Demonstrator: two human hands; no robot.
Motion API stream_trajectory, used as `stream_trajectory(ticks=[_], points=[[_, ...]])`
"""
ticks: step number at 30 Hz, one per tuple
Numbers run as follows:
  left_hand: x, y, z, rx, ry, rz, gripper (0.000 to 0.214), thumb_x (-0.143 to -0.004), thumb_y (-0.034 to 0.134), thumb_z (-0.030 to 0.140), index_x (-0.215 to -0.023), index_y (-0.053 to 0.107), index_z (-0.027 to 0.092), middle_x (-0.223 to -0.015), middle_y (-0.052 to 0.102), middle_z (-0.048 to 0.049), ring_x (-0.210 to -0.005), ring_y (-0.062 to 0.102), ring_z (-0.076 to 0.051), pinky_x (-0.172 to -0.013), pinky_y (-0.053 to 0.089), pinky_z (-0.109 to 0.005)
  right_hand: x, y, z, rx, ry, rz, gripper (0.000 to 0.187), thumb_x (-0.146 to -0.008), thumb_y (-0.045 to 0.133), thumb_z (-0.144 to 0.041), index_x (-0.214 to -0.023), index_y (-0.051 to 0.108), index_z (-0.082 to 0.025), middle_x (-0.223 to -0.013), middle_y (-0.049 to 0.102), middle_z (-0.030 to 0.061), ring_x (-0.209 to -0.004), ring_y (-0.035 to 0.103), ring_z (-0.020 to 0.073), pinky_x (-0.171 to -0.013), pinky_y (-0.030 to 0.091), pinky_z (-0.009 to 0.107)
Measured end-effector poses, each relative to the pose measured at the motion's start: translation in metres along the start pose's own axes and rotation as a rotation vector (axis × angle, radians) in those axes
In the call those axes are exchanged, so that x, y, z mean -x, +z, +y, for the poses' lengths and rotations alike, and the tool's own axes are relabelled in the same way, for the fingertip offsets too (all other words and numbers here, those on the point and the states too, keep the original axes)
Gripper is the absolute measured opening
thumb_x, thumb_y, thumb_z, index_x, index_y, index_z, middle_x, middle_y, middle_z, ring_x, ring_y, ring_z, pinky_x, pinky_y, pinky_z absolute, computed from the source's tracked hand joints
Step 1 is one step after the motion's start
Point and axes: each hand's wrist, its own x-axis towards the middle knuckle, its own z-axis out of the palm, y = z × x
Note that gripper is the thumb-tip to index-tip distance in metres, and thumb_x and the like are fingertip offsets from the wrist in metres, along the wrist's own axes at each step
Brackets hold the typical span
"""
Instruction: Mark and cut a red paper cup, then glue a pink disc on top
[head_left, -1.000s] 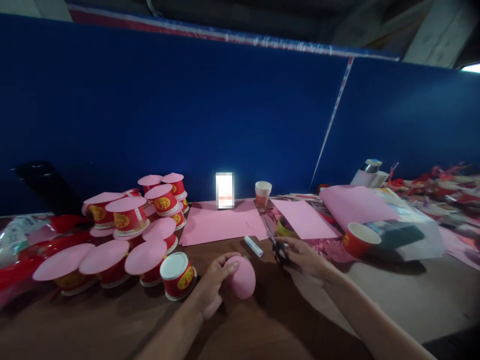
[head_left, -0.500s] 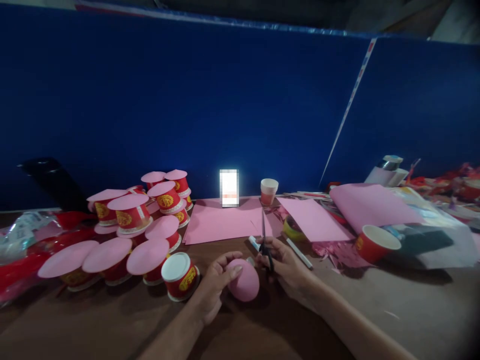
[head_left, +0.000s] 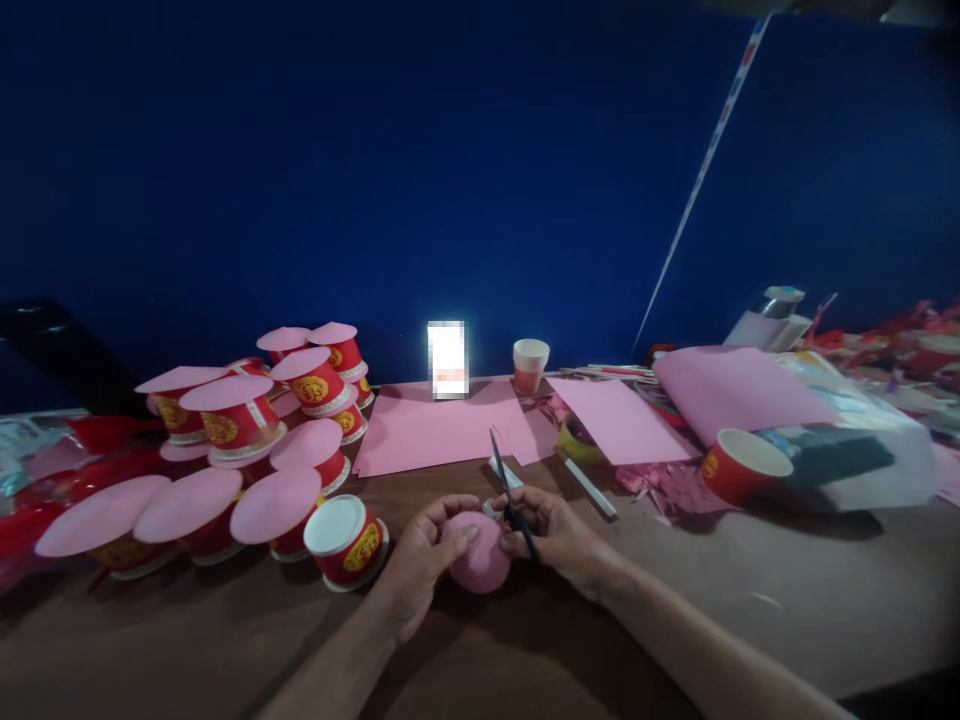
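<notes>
My left hand [head_left: 426, 555] pinches a round pink paper disc [head_left: 481, 562] between thumb and fingers, a little above the table. In my right hand [head_left: 559, 535] is a pair of dark scissors [head_left: 516, 520], its blades pointing up and away from me. The right fingertips come close to the disc's right edge; whether they touch it I cannot tell. Just left of my left hand, an upside-down red paper cup [head_left: 346, 540] with a gold emblem stands on the table. A white glue tube [head_left: 504, 472] lies behind the scissors, partly covered by them.
Several red cups topped with pink paper discs [head_left: 189, 505] crowd the left side. Pink sheets [head_left: 442, 430] lie at the back, near stacked cups [head_left: 530, 365]. A white stick [head_left: 591, 488], paper scraps [head_left: 682, 490] and a tilted red cup [head_left: 746, 467] are on the right.
My right hand has moved left, bringing the scissors closer to the disc, and the blades now lean further left. The left hand still holds the disc. The whole view has shifted slightly.
</notes>
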Motion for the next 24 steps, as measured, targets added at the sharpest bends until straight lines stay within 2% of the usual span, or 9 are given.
stream_trajectory(ticks=[4, 9, 15, 19, 24], points=[[0.002, 0.002, 0.001, 0.061, -0.029, -0.020, 0.039, -0.059, 0.077, 0.030, -0.094, 0.063, 0.019, -0.089, 0.067, -0.0039, -0.075, 0.058, -0.013, -0.068, 0.044, -0.024, 0.000, 0.002, -0.001, -0.022, -0.030, 0.026, 0.043, -0.056, 0.081, -0.021, -0.092, 0.058, -0.017, -0.076, 0.059, -0.0029, -0.069, 0.054, 0.0081, -0.067, 0.042, 0.019], [0.007, 0.006, 0.005, 0.057, -0.048, -0.114, 0.031, -0.065, 0.073, 0.030, -0.090, 0.064, 0.014, -0.080, 0.067, -0.0054, -0.072, 0.057, -0.012, -0.067, 0.043, -0.021, -0.001, 0.001, 0.000, -0.008, -0.068, 0.041, 0.044, -0.058, 0.081, -0.021, -0.095, 0.057, -0.017, -0.079, 0.059, -0.0027, -0.068, 0.053, 0.0066, -0.065, 0.041, 0.018], [0.006, 0.004, 0.005, 0.038, -0.058, -0.091, 0.026, -0.065, 0.074, 0.029, -0.083, 0.064, 0.013, -0.078, 0.066, -0.0043, -0.068, 0.056, -0.011, -0.064, 0.044, -0.021, 0.000, 0.000, 0.003, 0.071, -0.085, -0.002, 0.042, -0.062, 0.079, -0.026, -0.097, 0.057, -0.017, -0.079, 0.057, -0.0022, -0.072, 0.052, 0.0080, -0.067, 0.041, 0.019], [0.004, 0.001, 0.003, 0.036, -0.076, -0.037, 0.033, -0.061, 0.075, 0.031, -0.085, 0.063, 0.013, -0.073, 0.066, -0.0042, -0.062, 0.056, -0.011, -0.058, 0.045, -0.022, 0.006, -0.004, -0.010, 0.162, -0.017, -0.147, 0.040, -0.070, 0.071, -0.037, -0.102, 0.057, -0.016, -0.084, 0.057, 0.0012, -0.075, 0.053, 0.0105, -0.066, 0.042, 0.021], [0.003, -0.002, 0.003, 0.048, -0.087, -0.016, 0.033, -0.061, 0.075, 0.034, -0.082, 0.064, 0.011, -0.067, 0.065, -0.0048, -0.059, 0.056, -0.012, -0.058, 0.045, -0.024, 0.010, -0.018, -0.024, 0.258, 0.063, -0.296, 0.044, -0.072, 0.066, -0.047, -0.099, 0.060, -0.012, -0.073, 0.054, -0.0005, -0.060, 0.045, 0.0070, -0.052, 0.036, 0.017]])
